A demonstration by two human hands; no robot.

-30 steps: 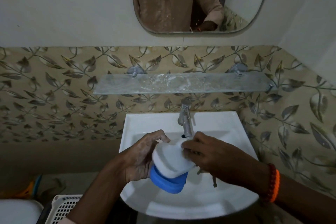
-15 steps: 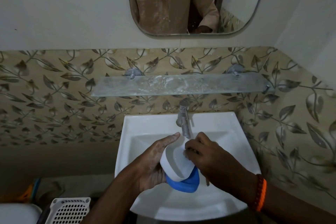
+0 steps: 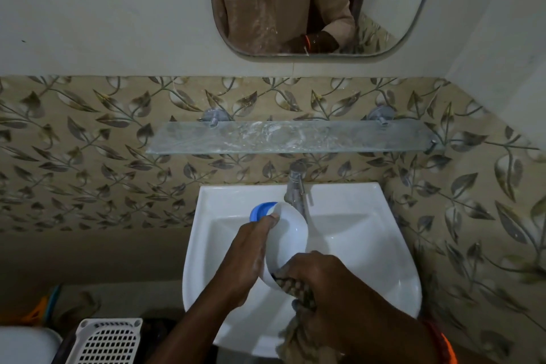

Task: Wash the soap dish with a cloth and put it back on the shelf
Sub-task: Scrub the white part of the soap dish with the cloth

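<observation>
The soap dish (image 3: pixel 288 238), a white oval tray with a blue base, is held tilted on edge over the white sink (image 3: pixel 369 245), its hollow side facing me. My left hand (image 3: pixel 251 254) grips its left rim, thumb on the upper edge near the blue base. My right hand (image 3: pixel 316 278) clutches a brownish cloth (image 3: pixel 298 331) and presses it into the dish's lower end; the cloth's tail hangs down below my wrist. The glass shelf (image 3: pixel 295 137) above the tap has nothing on it.
A chrome tap (image 3: pixel 297 186) stands just behind the dish. A mirror (image 3: pixel 310 0) hangs above the leaf-patterned tiles. A white perforated basket (image 3: pixel 103 340) and a white rounded object (image 3: pixel 26 346) sit at the lower left.
The dish has been turned so its blue base now points up and away, where before it pointed down. My right hand with the cloth has moved from the dish's top to its lower end.
</observation>
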